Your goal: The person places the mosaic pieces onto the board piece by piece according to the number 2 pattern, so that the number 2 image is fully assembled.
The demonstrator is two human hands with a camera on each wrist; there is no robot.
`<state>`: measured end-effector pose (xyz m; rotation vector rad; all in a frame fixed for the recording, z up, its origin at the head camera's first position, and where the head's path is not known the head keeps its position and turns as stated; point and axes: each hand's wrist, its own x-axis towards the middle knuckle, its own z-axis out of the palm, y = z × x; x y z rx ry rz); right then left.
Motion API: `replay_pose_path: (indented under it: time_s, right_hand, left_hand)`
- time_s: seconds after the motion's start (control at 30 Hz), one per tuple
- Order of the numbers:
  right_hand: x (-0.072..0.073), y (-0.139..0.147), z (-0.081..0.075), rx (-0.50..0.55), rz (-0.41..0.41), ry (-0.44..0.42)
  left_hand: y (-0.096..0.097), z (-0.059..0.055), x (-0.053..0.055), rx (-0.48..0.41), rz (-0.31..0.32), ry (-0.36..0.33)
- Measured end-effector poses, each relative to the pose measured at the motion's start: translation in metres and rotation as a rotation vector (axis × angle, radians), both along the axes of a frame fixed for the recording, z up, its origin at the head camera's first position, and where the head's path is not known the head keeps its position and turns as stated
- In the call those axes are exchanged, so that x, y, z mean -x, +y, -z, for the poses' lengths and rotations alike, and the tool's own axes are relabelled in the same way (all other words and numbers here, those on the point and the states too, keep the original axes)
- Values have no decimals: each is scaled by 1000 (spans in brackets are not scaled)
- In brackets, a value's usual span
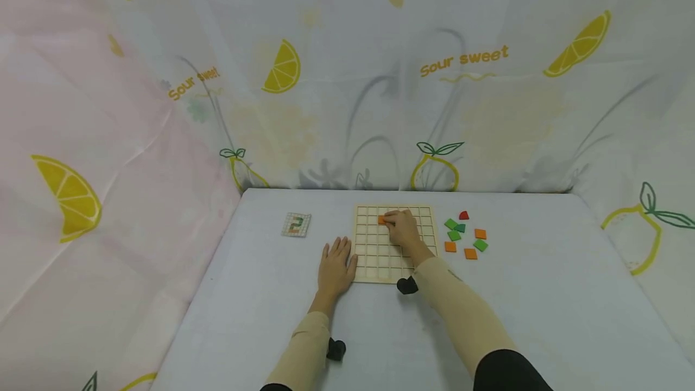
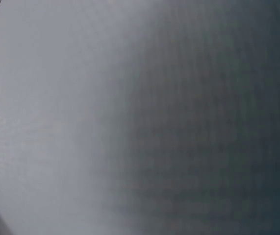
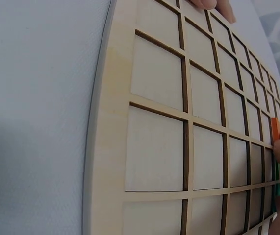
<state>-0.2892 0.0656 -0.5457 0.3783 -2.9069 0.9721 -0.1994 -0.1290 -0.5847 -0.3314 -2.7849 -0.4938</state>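
Note:
A wooden grid board (image 1: 373,250) lies on the white table, its squares framed by raised strips. My right hand (image 1: 403,229) is over the board's far half and pinches an orange square tile (image 1: 382,219) at a cell near the far edge. In the right wrist view the orange tile (image 3: 275,128) is at the fingertips, and a bit of green (image 3: 278,178) shows beside the hand, mostly hidden. My left hand (image 1: 335,267) rests flat with fingers straight, its thumb on the board's left edge. The left wrist view holds only blurred white and grey surface.
Right of the board lie loose tiles: several green ones (image 1: 480,245), orange squares (image 1: 470,253) and a red piece (image 1: 464,215). A small card (image 1: 295,225) with a green and orange figure 2 lies to the left. A printed curtain (image 1: 336,107) hangs behind the table.

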Motion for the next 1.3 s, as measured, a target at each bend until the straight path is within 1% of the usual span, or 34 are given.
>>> replay_pose_path:
  time_s: [0.07, 0.13, 0.27, 0.33, 0.37, 0.5, 0.57, 0.63, 0.67, 0.7, 0.77, 0.87, 0.93, 1.03, 1.17, 1.3]
  right_hand:
    - [0, 0, 0, -8, 0, 10]
    - [0, 0, -1, -36, 0, -10]
    - [-1, 1, -2, -140, -39, -45]
    - [-4, 3, 0, -161, -69, -13]
    - [-6, 5, 1, -137, -73, 22]
    - [-15, 17, 7, 71, -47, 162]
    - [-21, 27, 8, 197, -8, 224]
    - [-27, 40, 9, 248, 36, 288]
    - [-31, 47, 9, 271, 60, 306]
    - [-35, 55, 9, 287, 87, 313]
    - [-45, 72, 8, 310, 144, 296]
    - [-58, 99, 10, 310, 224, 257]
    - [-65, 116, 13, 298, 277, 252]
    - [-75, 138, 18, 280, 356, 271]
    - [-88, 159, 21, 295, 444, 281]
    - [-98, 172, 25, 297, 498, 273]
  left_hand:
    - [0, -1, 1, 2, 4, 5]
    - [0, -1, 1, 2, 6, 4]
    - [0, -1, 0, 2, 2, -7]
    - [-1, -1, -1, 1, 1, -8]
    - [-1, -1, -1, 1, 2, -6]
    - [-1, -1, -1, -11, 5, 0]
    - [-1, -2, -1, -16, 2, 0]
    - [0, -1, -1, -19, 1, -6]
    - [0, -1, -1, -20, 0, -11]
    - [0, -1, -1, -21, -1, -16]
    - [0, 0, -1, -22, -2, -23]
    - [0, 0, -1, -24, -7, -22]
    - [1, 1, -1, -18, -10, -18]
    - [1, 1, -1, -11, -14, -22]
    - [1, 1, -2, -5, -20, -39]
    - [2, 1, -1, -7, -19, -36]
